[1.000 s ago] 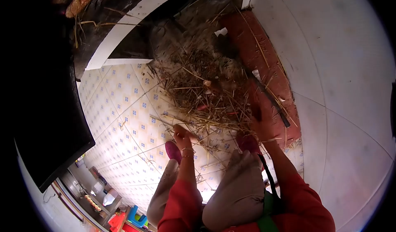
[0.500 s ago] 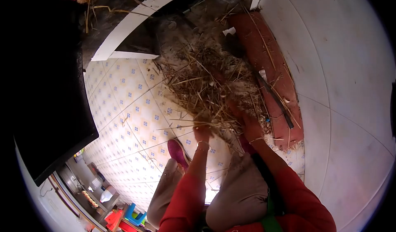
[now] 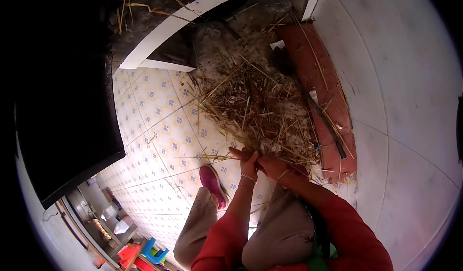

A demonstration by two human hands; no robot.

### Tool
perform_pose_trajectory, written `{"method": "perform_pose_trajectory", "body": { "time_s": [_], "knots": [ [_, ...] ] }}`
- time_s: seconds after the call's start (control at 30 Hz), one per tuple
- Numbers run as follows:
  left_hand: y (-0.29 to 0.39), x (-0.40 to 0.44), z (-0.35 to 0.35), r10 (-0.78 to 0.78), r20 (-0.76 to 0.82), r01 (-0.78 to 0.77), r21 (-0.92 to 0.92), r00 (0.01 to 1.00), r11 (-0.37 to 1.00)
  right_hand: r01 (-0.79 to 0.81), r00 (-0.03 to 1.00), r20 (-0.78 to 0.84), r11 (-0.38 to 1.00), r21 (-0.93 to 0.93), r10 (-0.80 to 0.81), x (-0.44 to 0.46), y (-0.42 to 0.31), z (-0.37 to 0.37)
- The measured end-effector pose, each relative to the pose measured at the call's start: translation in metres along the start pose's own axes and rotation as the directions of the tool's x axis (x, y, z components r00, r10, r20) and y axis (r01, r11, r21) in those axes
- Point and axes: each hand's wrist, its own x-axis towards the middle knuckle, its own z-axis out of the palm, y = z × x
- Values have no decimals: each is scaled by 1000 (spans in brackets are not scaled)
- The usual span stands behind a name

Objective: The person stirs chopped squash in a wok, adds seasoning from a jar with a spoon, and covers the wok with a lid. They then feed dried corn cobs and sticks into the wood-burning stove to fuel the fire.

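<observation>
My left hand [image 3: 248,161] and my right hand [image 3: 271,165] are close together above the floor, low in front of my knees. Both are closed around a bunch of straw [image 3: 248,138], whose stalks fan out away from me and to the left. Beyond the hands lies a heap of loose straw [image 3: 241,92] mixed with dirt and debris. Parts of the fingers are hidden by the stalks and by each other.
On the right a long-handled tool [image 3: 318,109] with a dark head leans on a reddish-brown slab [image 3: 308,64] beside the tiled wall [image 3: 381,88]. A white arched edge [image 3: 159,35] borders a dark opening. Patterned tiles [image 3: 159,112] cover the floor. A blue stool [image 3: 153,251] stands lower left.
My hands have come together, the right one moving left toward the left one, and the straw is now bunched between them. The view has shifted slightly.
</observation>
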Motion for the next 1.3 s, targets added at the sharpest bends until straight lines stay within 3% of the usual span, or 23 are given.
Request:
{"method": "perform_pose_trajectory", "body": {
  "time_s": [0.07,0.13,0.2,0.27,0.33,0.47,0.5,0.57,0.63,0.7,0.73,0.77,0.8,0.83,0.9,0.93,0.97,1.0,1.07,1.17,1.2,1.23,1.3],
  "knots": [
    [-12,14,-19,-72,-209,71,-15,975,997,34,993,108,997,66,-41,12,1,2],
    [-20,26,-38,-1,-252,-2,-11,968,1000,64,973,209,987,149,-94,37,-7,-9],
    [-17,26,-48,66,-285,-68,2,956,998,222,852,513,960,-171,-106,76,-21,-51],
    [-4,13,-44,107,-260,-102,32,960,994,144,984,108,989,-33,-140,125,-15,-41],
    [-2,12,-48,75,-304,-58,64,950,996,263,942,-162,945,-194,-295,174,-22,-58],
    [2,5,-37,80,-287,-67,55,955,996,101,988,-83,959,-264,-127,255,-35,-103],
    [4,4,-36,-15,-319,35,57,948,998,90,990,-84,962,-258,-115,269,-31,-95],
    [5,7,-41,-40,-286,56,46,957,997,21,1000,12,911,-412,-18,289,-20,-69],
    [9,8,-40,-60,-255,68,23,965,997,76,995,90,866,-494,-35,262,-35,-65],
    [23,11,-32,-128,-372,150,30,920,988,137,986,156,815,-563,-58,225,-51,-49],
    [29,16,-37,-163,-299,187,55,940,981,136,987,152,821,-554,-61,204,-55,-32],
    [21,26,-62,36,-109,23,489,993,872,106,987,156,862,-495,-32,183,-53,-5],
    [12,31,-82,140,153,-206,790,978,578,76,987,161,899,-432,-6,161,-50,17],
    [14,29,-78,134,158,-207,791,978,576,22,991,134,938,-347,27,135,-51,19],
    [22,27,-57,45,-2,-43,244,999,969,-42,992,102,966,-257,71,96,-48,21],
    [25,27,-45,-38,-50,32,-100,998,994,-76,996,32,993,-95,80,85,-42,26],
    [24,23,-33,-11,-57,6,-78,998,997,-99,994,-34,993,70,101,73,-34,32],
    [21,23,-28,-23,-54,19,-76,998,997,-111,993,-31,991,70,113,61,-25,33],
    [13,27,-21,51,20,-54,170,998,984,-11,979,-164,838,545,119,43,-11,30],
    [0,29,4,176,28,-177,266,984,947,-111,970,-107,787,607,219,13,-7,-23],
    [-4,32,8,214,34,-212,362,976,908,-110,970,-106,787,607,218,7,9,-23],
    [-14,42,10,349,90,-359,320,933,877,162,948,-312,941,297,-64,1,24,-30],
    [-23,39,17,335,17,-317,370,942,873,1,983,-186,999,40,6,-12,41,-50]
  ]
}}
